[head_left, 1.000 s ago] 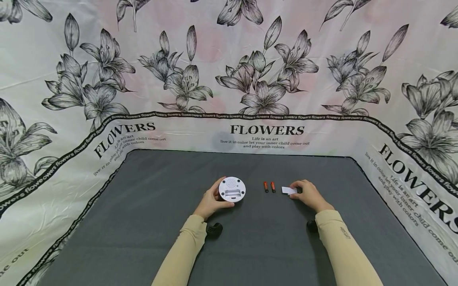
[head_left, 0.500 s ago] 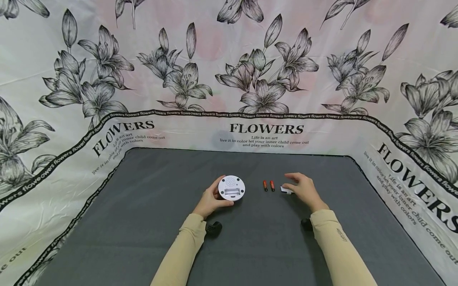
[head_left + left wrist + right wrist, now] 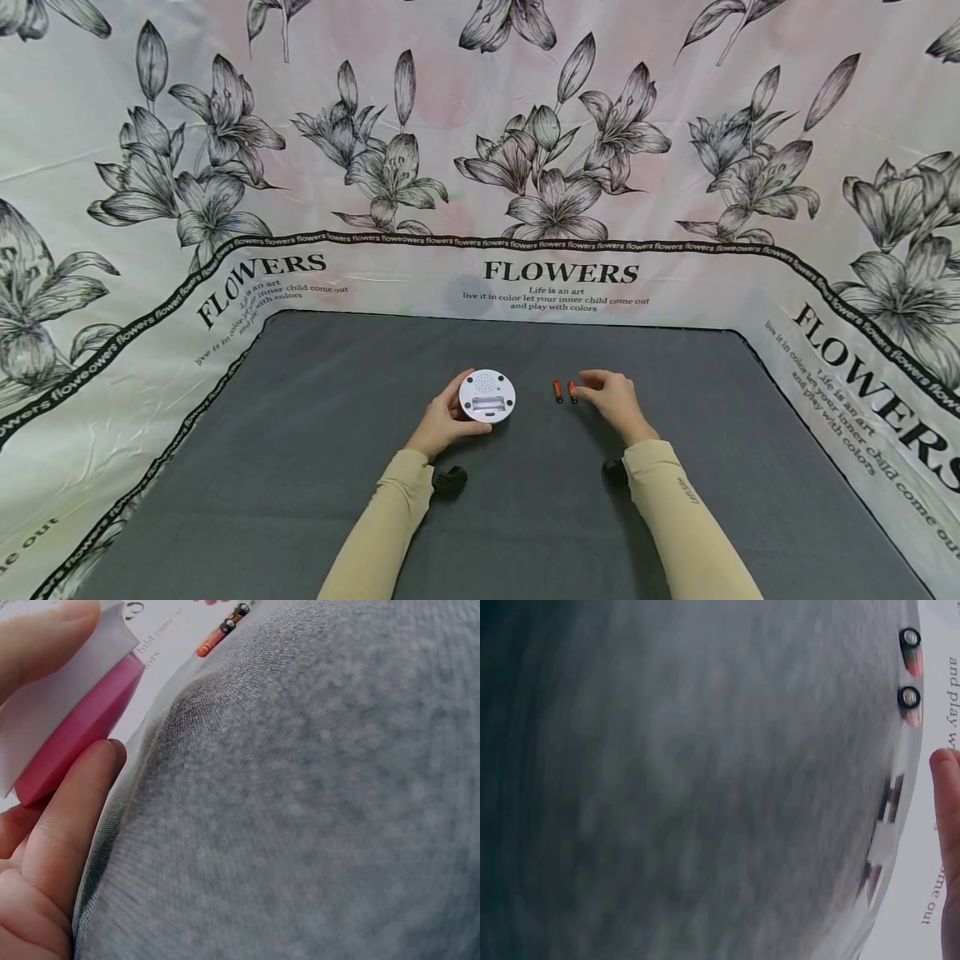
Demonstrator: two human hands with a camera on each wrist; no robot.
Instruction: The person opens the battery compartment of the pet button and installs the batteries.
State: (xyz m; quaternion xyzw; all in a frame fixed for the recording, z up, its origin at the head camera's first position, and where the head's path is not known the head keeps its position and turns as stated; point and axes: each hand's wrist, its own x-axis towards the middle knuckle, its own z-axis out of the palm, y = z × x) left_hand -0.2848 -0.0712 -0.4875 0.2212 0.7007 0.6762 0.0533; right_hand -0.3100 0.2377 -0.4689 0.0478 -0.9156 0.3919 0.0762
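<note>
In the head view, the left hand (image 3: 441,427) grips the round device (image 3: 487,385), thumb along its near edge and fingers round its left side. The device's white underside faces up, showing a group of small holes, dark feet and an open battery bay (no batteries sit in it). Two orange-and-black batteries (image 3: 558,392) lie side by side on the grey cloth (image 3: 480,542), just to the right of the device. The right hand (image 3: 615,406), farther right of the device, reaches to the nearer battery on its side; its thumb and forefinger stand spread, and whether they touch that battery I cannot tell. Beyond the device rises a backdrop (image 3: 555,200) printed with lilies and the word FLOWERS.

In the left wrist view, the device shows a white layer against a pink one; the thumb lies on the white and a finger on the pink. The batteries lie beyond the device, well apart from it.

In the right wrist view, one straight finger shows, apart from the batteries. A blurred white piece (image 3: 883,841) lies on the cloth past the batteries, on the side away from the device.
</note>
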